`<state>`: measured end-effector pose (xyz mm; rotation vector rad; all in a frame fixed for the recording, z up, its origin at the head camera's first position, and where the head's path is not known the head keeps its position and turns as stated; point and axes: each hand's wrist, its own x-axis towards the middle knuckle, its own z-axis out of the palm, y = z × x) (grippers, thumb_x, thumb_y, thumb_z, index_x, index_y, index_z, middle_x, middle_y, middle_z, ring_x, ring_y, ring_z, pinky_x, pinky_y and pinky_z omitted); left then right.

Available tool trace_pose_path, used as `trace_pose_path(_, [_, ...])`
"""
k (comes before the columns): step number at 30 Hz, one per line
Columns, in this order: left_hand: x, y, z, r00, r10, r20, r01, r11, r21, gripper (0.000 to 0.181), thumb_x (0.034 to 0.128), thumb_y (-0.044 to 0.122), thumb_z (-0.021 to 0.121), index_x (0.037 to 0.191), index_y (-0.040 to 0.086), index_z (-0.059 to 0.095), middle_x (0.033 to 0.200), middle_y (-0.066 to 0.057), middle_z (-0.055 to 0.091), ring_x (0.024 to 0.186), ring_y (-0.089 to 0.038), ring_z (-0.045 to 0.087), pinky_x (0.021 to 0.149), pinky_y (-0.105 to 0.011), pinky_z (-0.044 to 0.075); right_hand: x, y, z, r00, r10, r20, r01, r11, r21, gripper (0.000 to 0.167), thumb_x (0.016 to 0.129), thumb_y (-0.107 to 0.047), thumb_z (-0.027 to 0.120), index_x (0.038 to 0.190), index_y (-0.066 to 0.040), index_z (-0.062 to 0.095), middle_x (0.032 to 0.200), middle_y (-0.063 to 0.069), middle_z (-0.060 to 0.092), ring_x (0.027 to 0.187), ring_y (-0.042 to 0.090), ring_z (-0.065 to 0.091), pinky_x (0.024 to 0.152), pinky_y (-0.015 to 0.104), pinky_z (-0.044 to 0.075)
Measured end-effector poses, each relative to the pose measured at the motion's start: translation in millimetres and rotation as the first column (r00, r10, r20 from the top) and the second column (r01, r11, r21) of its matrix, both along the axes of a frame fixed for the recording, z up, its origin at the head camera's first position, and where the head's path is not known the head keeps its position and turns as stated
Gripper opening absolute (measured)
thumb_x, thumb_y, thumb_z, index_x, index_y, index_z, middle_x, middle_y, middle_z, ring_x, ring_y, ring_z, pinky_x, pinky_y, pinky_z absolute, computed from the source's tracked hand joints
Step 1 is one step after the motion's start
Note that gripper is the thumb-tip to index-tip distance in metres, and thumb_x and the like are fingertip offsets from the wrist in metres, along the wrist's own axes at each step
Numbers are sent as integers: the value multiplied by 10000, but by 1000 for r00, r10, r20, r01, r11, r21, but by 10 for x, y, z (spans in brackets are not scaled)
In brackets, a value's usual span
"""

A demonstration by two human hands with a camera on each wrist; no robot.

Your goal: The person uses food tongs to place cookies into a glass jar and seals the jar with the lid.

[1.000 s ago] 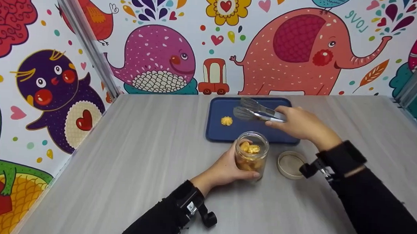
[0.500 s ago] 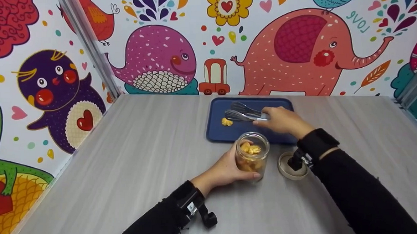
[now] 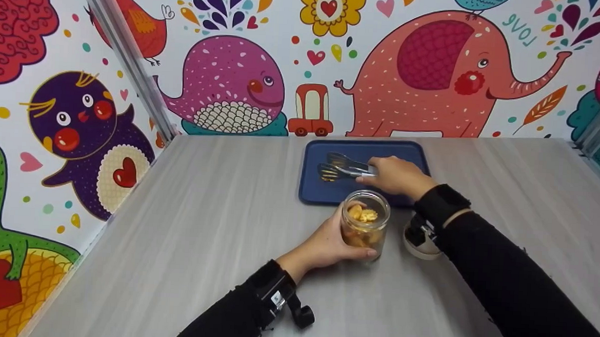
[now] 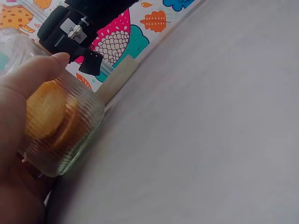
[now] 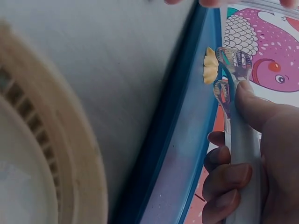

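My left hand (image 3: 329,242) grips a clear glass jar (image 3: 366,233) standing on the table, its fingers and thumb round the side. Several golden cookies (image 4: 46,109) lie inside the jar. Over the blue tray (image 3: 311,195), my right hand (image 3: 400,175) holds metal tongs (image 3: 354,170) by their pale handles. The tongs' two slotted heads are spread apart at a single piped cookie (image 5: 210,66) on the tray. In the head view the nearer head mostly covers that cookie. Whether the tongs touch it, I cannot tell.
A round beige lid (image 3: 421,249) lies right of the jar, partly hidden by the right wrist's camera; it looms large in the right wrist view. Behind the grey table (image 3: 200,209) and along its left side stand walls printed with cartoon animals (image 3: 232,83).
My right hand has moved left and down over the tray, bringing the tongs from beside the cookie to right over it. The left hand and jar have stayed in place.
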<state>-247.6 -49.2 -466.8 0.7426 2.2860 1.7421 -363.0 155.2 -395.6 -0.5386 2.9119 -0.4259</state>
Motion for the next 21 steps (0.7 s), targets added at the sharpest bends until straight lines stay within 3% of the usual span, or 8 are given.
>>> trace_pose_path(9, [7,-18,13,999,-20,26,21,1000,-9,1094,807,221,949,1663,187,270,1498,30,554,1379,-110,520,1213,-341,344,32,-88,-25,997,-52,56,50,998,34,735,1018,-496,691,1525,11,530,1458,259,608,1355,425,574,1118,619,456])
trace_pose_path(21, [9,-10,2,1000,-5,24,5,1000,-7,1158,790,225,961,1688,188,230,1504,17,559,1385,-123,519,1221,-351,332,102,7,30,996,-76,45,74,996,44,714,1028,-476,674,1518,25,536,1471,277,592,1373,442,552,1131,630,436])
